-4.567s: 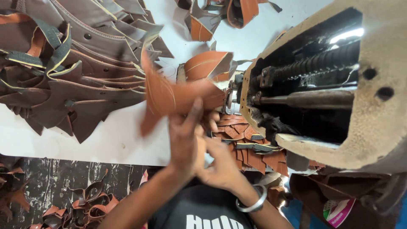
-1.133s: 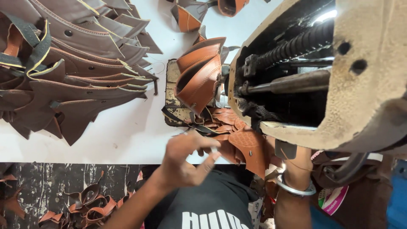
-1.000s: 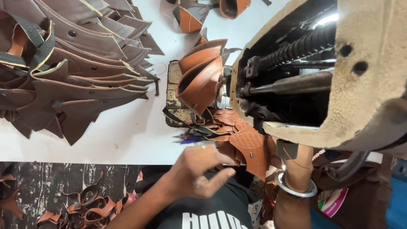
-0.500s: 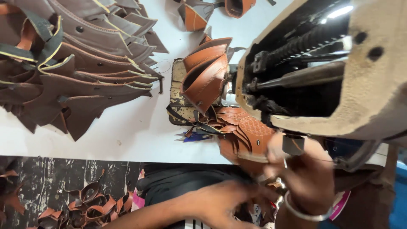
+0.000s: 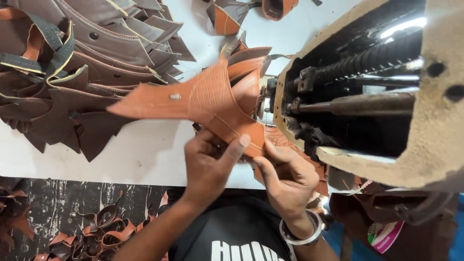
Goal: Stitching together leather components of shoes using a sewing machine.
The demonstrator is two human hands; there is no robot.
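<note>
Sewing machine [image 5: 377,96] loomed over the white bench [image 5: 145,159], dark brown leather pieces [image 5: 82,63] heaped beside it. Left hand [image 5: 210,164] and right hand [image 5: 285,176] held a tan leather piece [image 5: 193,99] above the bench, fingers pinching its near edge.

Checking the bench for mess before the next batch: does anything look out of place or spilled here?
Leather offcuts lie scattered on the dark floor below the white table edge, looking dropped. On the table, the dark brown pieces are heaped unevenly. The tan leather piece, held by left hand and right hand, looks undamaged.
</note>
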